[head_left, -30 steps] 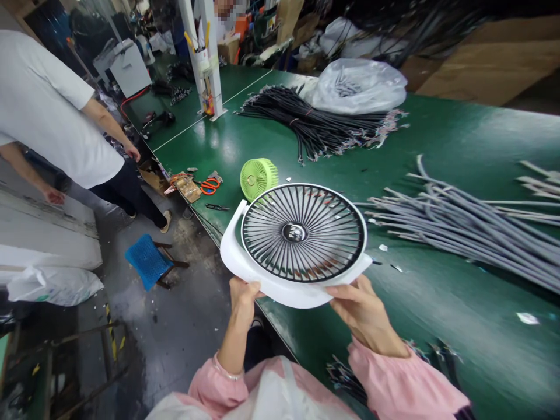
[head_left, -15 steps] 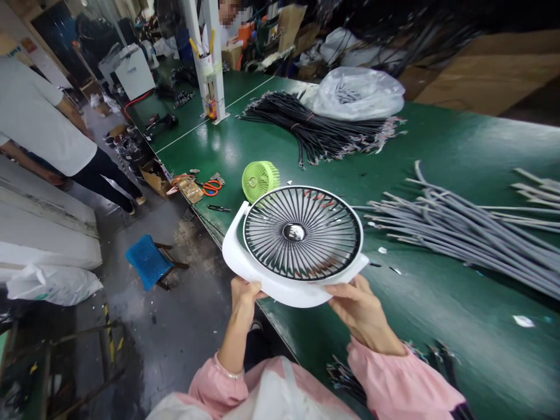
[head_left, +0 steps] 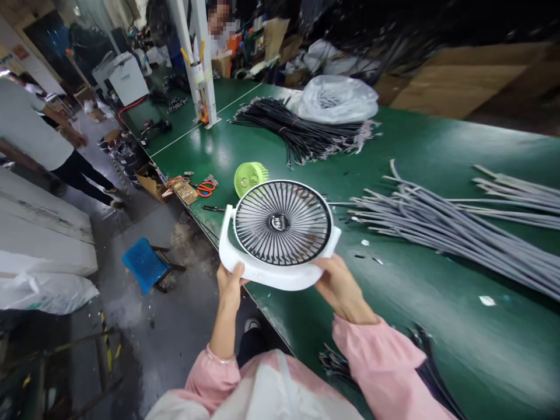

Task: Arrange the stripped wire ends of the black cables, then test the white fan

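A white fan (head_left: 280, 277) with a round black grille is held up over the near edge of the green table. My left hand (head_left: 230, 284) grips the lower left of its white frame, thumb on top and the other fingers mostly hidden underneath. Closed on the lower right of the frame is my right hand (head_left: 339, 284). Just behind the fan stands a small lime-green fan (head_left: 248, 177), partly covered by it. Orange-handled scissors (head_left: 206, 186) and a dark slim tool (head_left: 213, 208) lie to the left of it.
Grey cables (head_left: 437, 227) spread across the right of the green table (head_left: 441, 332). Black cables (head_left: 301, 134) lie farther back beside a clear plastic bag (head_left: 339, 99). A white post (head_left: 203, 64) rises at the back. A blue-topped stool (head_left: 146, 263) and a co-worker (head_left: 39, 122) are on the left.
The fan, held in both hands, has shifted slightly left and up in the picture and its tilt has changed a little. The view has moved, and the co-worker's arm and legs have changed position.
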The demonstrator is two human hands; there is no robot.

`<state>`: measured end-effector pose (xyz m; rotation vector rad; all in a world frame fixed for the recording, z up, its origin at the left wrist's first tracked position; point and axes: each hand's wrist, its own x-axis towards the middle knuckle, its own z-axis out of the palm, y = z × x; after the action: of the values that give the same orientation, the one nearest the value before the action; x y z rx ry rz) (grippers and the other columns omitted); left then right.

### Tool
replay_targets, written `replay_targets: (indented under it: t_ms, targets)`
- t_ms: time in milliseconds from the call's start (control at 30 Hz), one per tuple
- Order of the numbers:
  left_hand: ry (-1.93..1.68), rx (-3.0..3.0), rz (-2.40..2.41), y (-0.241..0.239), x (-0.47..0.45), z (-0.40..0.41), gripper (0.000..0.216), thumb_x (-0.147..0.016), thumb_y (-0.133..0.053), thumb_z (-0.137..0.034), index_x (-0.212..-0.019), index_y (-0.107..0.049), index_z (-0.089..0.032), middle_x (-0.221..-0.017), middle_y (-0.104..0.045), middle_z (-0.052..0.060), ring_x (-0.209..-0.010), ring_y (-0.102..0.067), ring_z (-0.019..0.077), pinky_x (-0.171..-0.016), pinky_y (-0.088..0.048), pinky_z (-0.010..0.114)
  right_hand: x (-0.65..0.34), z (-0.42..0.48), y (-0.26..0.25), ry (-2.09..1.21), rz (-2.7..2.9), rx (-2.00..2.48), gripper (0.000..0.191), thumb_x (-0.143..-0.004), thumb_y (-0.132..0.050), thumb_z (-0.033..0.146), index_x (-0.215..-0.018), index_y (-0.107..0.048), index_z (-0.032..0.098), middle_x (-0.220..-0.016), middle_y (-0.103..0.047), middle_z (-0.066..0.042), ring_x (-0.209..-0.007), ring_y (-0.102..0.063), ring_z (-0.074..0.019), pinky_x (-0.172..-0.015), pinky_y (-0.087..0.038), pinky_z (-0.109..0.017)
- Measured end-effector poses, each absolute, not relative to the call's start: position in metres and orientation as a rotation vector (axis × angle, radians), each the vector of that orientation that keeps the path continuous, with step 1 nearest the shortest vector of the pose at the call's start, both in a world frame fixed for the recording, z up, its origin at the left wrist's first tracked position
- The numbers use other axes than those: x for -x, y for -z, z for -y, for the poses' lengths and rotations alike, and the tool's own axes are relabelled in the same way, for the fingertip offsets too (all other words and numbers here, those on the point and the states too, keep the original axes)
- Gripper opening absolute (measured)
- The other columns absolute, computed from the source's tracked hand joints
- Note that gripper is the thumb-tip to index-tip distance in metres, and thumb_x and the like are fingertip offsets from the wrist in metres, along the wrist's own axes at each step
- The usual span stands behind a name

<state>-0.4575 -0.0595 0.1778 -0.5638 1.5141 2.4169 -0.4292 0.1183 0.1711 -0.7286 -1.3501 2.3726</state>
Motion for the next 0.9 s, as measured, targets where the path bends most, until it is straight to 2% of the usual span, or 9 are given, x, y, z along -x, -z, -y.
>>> replay_targets:
  t_ms: [100, 233, 500, 600, 767, 900]
  targets:
    - [-2.523, 0.550, -1.513, -0.178, 0.453, 0.053, 0.059, -0.045, -0.088, -0.042, -0.091, -0.064, -0.014, -0.082, -0.071, 0.005, -0.073, -0.069, 0.0188, -0.064, -0.057, 0.028, 0.425, -0.093, -0.175, -2.411, 1.280, 0.779, 0.043, -0.053, -0.079, 0.028, -0.092, -0.062, 0.024, -0.084, -0.072, 0.001, -0.077, -0.069, -0.0214, -0.073, -0.059, -0.037]
    - [-2.612, 0.483, -1.519, -0.180, 0.453, 0.048, 0.062, -0.047, -0.086, -0.049, -0.095, -0.064, -0.016, -0.086, -0.072, 0.005, -0.077, -0.070, 0.0196, -0.068, -0.057, 0.030, 0.420, -0.057, -0.183, -2.458, 1.196, 0.733, 0.063, -0.048, -0.087, 0.028, -0.104, -0.058, 0.025, -0.100, -0.071, -0.001, -0.101, -0.065, -0.0238, -0.092, -0.054, -0.040]
    - [-2.583, 0.281, -1.560, -0.181, 0.460, 0.060, 0.060, -0.054, -0.084, -0.047, -0.105, -0.066, -0.020, -0.099, -0.073, 0.007, -0.093, -0.070, 0.0251, -0.078, -0.058, 0.034, 0.432, -0.037, -0.198, -2.502, 1.144, 0.558, 0.064, -0.045, -0.089, 0.028, -0.101, -0.058, 0.019, -0.106, -0.070, -0.008, -0.112, -0.060, -0.0271, -0.104, -0.044, -0.045]
    - [-2.578, 0.272, -1.564, -0.179, 0.459, 0.065, 0.064, -0.053, -0.086, -0.045, -0.108, -0.065, -0.022, -0.104, -0.072, 0.007, -0.096, -0.069, 0.0256, -0.080, -0.058, 0.035, 0.429, -0.040, -0.198, -2.497, 1.213, 0.489, 0.061, -0.049, -0.088, 0.031, -0.101, -0.058, 0.018, -0.107, -0.070, -0.009, -0.111, -0.060, -0.0272, -0.102, -0.046, -0.046]
    - [-2.552, 0.348, -1.557, -0.174, 0.467, 0.075, 0.068, -0.047, -0.086, -0.053, -0.104, -0.065, -0.022, -0.110, -0.071, 0.008, -0.104, -0.066, 0.0273, -0.080, -0.057, 0.034, 0.426, -0.067, -0.193, -2.424, 1.401, 0.407, 0.050, -0.063, -0.078, 0.037, -0.104, -0.056, 0.020, -0.104, -0.070, -0.009, -0.096, -0.067, -0.0256, -0.085, -0.056, -0.045]
    - [-2.488, 0.428, -1.566, -0.174, 0.486, 0.077, 0.060, -0.064, -0.071, -0.065, -0.100, -0.067, -0.017, -0.113, -0.069, 0.012, -0.110, -0.062, 0.0287, -0.084, -0.055, 0.035, 0.420, -0.075, -0.188, -2.226, 1.587, 0.304, 0.050, -0.057, -0.082, 0.033, -0.098, -0.055, 0.023, -0.099, -0.068, -0.004, -0.092, -0.066, -0.0225, -0.082, -0.056, -0.038]
